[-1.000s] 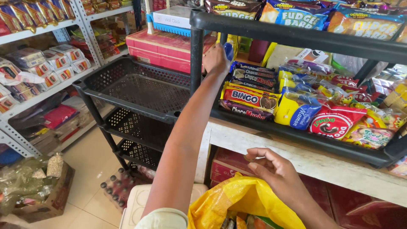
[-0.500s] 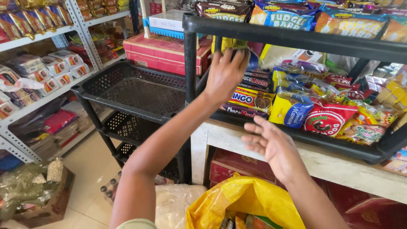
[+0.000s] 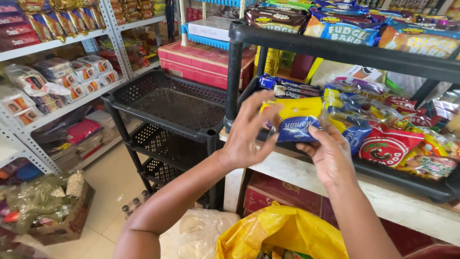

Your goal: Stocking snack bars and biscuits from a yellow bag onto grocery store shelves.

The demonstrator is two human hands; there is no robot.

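Two hands point(image 3: 249, 136) point(image 3: 330, 156) hold one yellow-blue snack packet point(image 3: 296, 120).

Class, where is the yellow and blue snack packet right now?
In the head view, centre frame, the yellow and blue snack packet is held between the left hand and right hand, before the black shelf rack.

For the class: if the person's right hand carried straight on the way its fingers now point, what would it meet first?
The right hand points up and forward, already touching the yellow-and-blue snack packet. Past it, probably the packets lying on the black rack tray; depth is unclear.

Yellow-and-blue snack packet point(image 3: 298, 120) before black rack; red boxes point(image 3: 203, 62) behind, perhaps cartons.
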